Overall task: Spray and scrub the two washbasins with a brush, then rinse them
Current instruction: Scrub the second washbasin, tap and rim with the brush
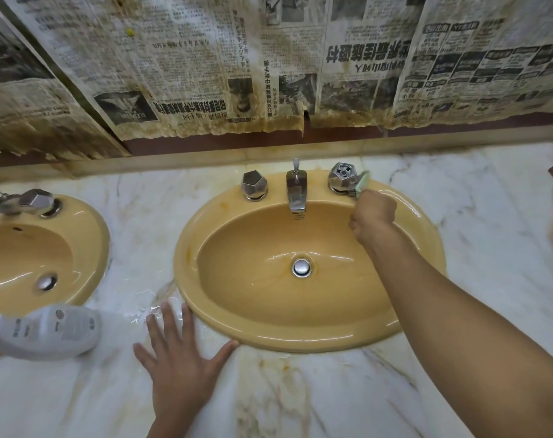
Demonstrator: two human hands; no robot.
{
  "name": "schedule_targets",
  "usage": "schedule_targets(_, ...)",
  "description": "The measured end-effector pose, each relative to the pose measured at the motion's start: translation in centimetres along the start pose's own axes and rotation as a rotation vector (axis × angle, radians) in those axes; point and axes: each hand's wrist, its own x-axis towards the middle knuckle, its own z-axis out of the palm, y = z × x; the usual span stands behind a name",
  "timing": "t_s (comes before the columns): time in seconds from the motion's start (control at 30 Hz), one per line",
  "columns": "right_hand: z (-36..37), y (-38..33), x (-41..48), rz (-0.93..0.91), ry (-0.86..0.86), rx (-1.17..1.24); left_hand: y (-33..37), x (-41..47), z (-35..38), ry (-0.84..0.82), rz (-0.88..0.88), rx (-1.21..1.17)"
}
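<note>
The left hand [180,358] lies flat on the wet table [300,393], fingers [166,316] apart, between the bottle [47,330] and the right basin [186,248]. The right hand's [374,213] fingers clamp the brush [362,184] against that basin's right knob [341,178].

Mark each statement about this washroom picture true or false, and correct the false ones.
1. The right hand holds a brush against the basin's right tap handle. True.
2. The left hand grips the spray bottle. False: it rests flat on the counter, with fingers spread; the bottle lies apart from it, untouched.
3. The basin being scrubbed is white. False: it is yellow.
4. Newspaper covers the wall behind the basins. True.
</note>
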Motion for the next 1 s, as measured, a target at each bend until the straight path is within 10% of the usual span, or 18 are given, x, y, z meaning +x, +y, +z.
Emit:
schedule_targets(0.47,1.3,2.3,-1.2,0.019,0.045,0.082,0.0,0.1,-0.1,-0.015,0.012,0.013)
schedule_targets(1.0,-3.6,-6.2,8.1,-0.675,-0.449,-1.111,-0.2,0.1,0.1,-0.03,0.013,0.036)
